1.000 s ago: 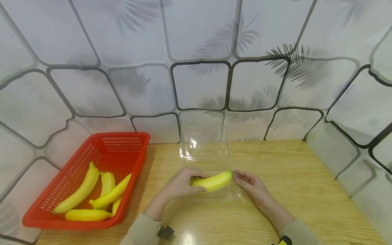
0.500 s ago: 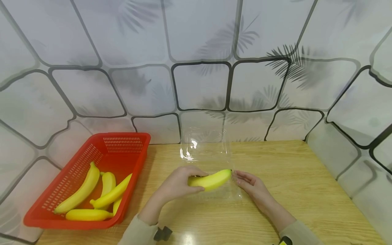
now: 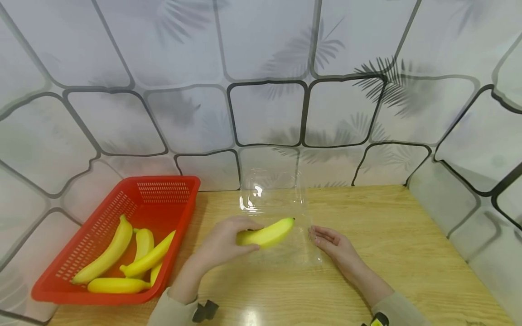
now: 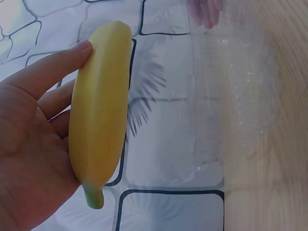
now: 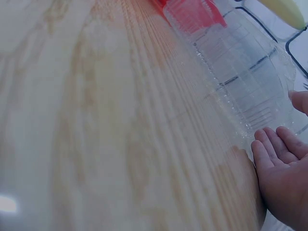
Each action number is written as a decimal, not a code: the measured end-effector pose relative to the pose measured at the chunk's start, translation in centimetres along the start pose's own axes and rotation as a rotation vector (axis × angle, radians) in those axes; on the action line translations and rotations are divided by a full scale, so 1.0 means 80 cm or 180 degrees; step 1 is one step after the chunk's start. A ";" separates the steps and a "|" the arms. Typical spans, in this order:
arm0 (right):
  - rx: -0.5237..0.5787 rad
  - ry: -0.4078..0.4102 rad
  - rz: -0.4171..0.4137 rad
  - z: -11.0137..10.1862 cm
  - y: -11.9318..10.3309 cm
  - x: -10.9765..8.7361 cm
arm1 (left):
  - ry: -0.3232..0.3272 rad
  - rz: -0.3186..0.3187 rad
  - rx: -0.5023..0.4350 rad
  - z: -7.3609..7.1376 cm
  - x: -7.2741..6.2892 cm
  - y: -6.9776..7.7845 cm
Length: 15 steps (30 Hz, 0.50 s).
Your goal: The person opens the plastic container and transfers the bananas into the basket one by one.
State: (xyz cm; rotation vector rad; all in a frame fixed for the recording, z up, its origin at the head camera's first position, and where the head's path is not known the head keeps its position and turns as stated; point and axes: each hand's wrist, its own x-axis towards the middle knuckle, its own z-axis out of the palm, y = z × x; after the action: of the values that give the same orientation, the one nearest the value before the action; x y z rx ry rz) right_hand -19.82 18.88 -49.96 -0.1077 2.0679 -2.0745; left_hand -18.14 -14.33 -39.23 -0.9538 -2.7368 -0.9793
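My left hand (image 3: 222, 240) holds a yellow banana (image 3: 271, 233) between thumb and fingers, above a clear plastic clamshell box (image 3: 272, 199). In the left wrist view the banana (image 4: 101, 106) stands lengthwise against the palm side, its greenish stem pointing down. My right hand (image 3: 336, 249) is at the box's right end, fingers extended and fingertips right at the rim. The right wrist view shows the thumb and fingers of that hand (image 5: 284, 159) spread apart beside the transparent box (image 5: 240, 72). The box's lid stands raised at the back, against the wall.
A red plastic basket (image 3: 185, 231) stands on the left of the wooden table (image 3: 367, 213), holding several bananas (image 3: 118, 285). A patterned wall covering (image 3: 269, 115) rises behind the table and along both sides.
My left hand has drawn the banana left and slightly up, so its tip has come away from the right hand and the box's right end. The right hand has stayed at the rim.
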 end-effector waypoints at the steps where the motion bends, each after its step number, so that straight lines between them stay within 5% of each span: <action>1: -0.0003 -0.0001 0.0001 0.000 0.000 0.000 | 0.0016 -0.0008 0.0009 -0.002 -0.002 0.000; 15: 0.0049 -0.0082 -0.0081 -0.001 0.002 0.001 | 0.0271 -0.0218 0.0205 -0.032 -0.025 -0.001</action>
State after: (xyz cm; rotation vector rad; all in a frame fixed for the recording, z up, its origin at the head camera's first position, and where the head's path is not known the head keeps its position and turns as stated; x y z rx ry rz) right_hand -19.86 18.97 -50.15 -0.1581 2.0460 -2.0920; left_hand -16.89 -16.95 -37.78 -0.7946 -2.7286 -0.9137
